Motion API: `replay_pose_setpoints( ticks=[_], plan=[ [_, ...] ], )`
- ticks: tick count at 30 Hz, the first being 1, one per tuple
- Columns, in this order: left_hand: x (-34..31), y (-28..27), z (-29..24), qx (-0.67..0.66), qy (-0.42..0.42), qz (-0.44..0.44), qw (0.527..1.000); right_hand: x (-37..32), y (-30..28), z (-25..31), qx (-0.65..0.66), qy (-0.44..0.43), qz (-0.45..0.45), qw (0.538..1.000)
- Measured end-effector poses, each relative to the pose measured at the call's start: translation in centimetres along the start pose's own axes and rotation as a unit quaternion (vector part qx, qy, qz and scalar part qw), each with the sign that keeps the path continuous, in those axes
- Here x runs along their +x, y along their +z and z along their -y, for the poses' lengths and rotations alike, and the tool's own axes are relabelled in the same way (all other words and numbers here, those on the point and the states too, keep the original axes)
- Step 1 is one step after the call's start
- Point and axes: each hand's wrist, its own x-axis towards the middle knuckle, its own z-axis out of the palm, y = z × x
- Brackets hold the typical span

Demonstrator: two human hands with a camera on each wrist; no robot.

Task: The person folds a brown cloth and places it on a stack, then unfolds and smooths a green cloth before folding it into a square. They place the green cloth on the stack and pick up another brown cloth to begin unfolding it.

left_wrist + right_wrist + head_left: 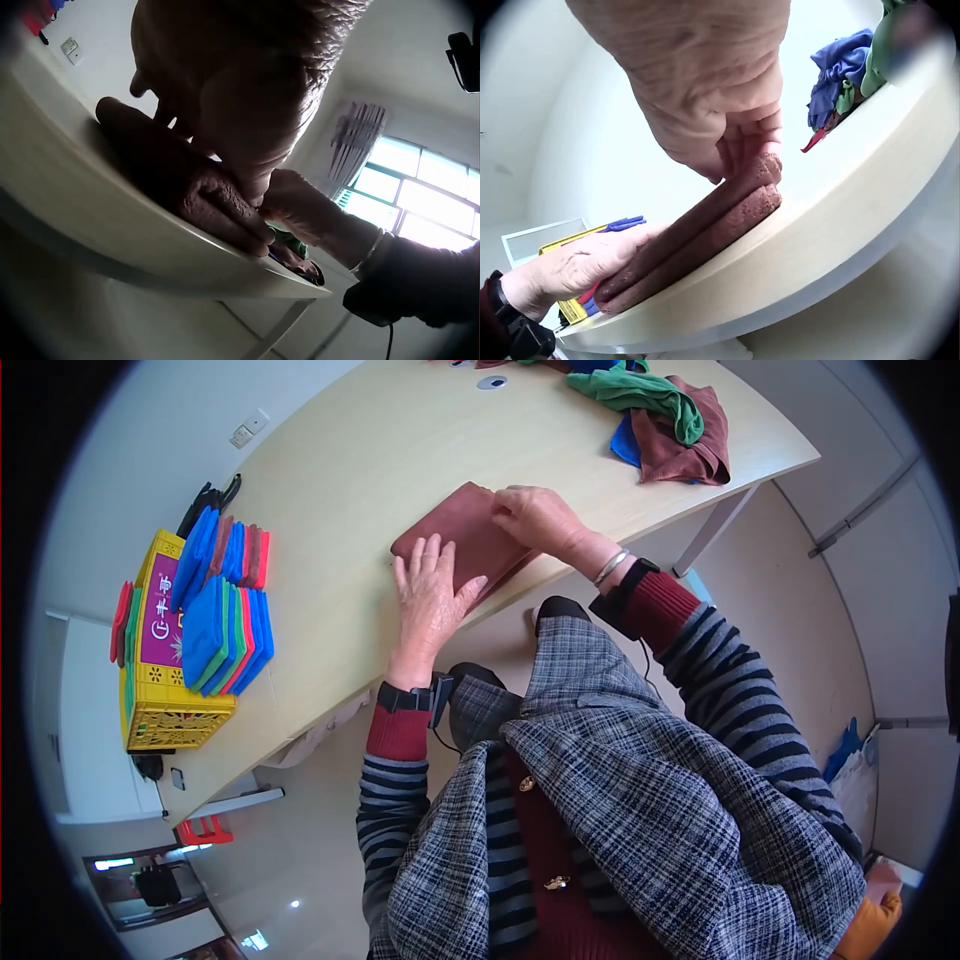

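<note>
Left hand (428,595) is laid with spread fingers on the folded brown cloth (450,525), which is set at the near edge of the desk (330,560), while the right hand (540,520) is held bent at its right end; whether the cloth is pinched there cannot be told. Upright folded cloths (205,630) are packed in and beside a yellow basket (180,722) at left, and a crumpled heap (690,445) is spread at far right.
</note>
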Motion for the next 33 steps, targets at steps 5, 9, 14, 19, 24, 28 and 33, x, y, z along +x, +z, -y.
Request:
replay_pose_setpoints(
  ticks=[5, 9, 14, 19, 24, 28, 33],
  plan=[
    [-0.6, 1.1, -0.4, -0.034, 0.018, -0.042, 0.998, 0.8, 1.1, -0.6, -0.082, 0.012, 0.028, 0.996],
    [-0.6, 1.1, -0.6, -0.025, 0.01, -0.035, 0.999, 1.3, 1.5, -1.2, -0.116, 0.008, 0.037, 0.992],
    [-0.6, 1.1, -0.7, -0.025, 0.005, -0.038, 0.999, 2.1, 1.4, -1.3, -0.148, 0.04, 0.076, 0.985],
    [-0.7, 1.0, -0.6, -0.025, 0.007, -0.034, 0.999, 2.3, 1.4, -1.9, -0.116, 0.035, 0.024, 0.992],
    [-1.0, 1.0, -0.8, -0.025, 0.006, -0.023, 0.999, 1.7, 0.9, -0.7, -0.05, 0.078, 0.015, 0.996],
    [-0.5, 0.5, -0.7, -0.024, -0.001, -0.016, 1.0, 1.5, 0.4, -0.5, -0.132, -0.007, 0.031, 0.991],
    [-0.6, 0.4, -0.7, -0.03, 0.02, -0.026, 0.999, 1.7, 1.4, -0.7, -0.198, -0.063, -0.016, 0.978]
  ],
)
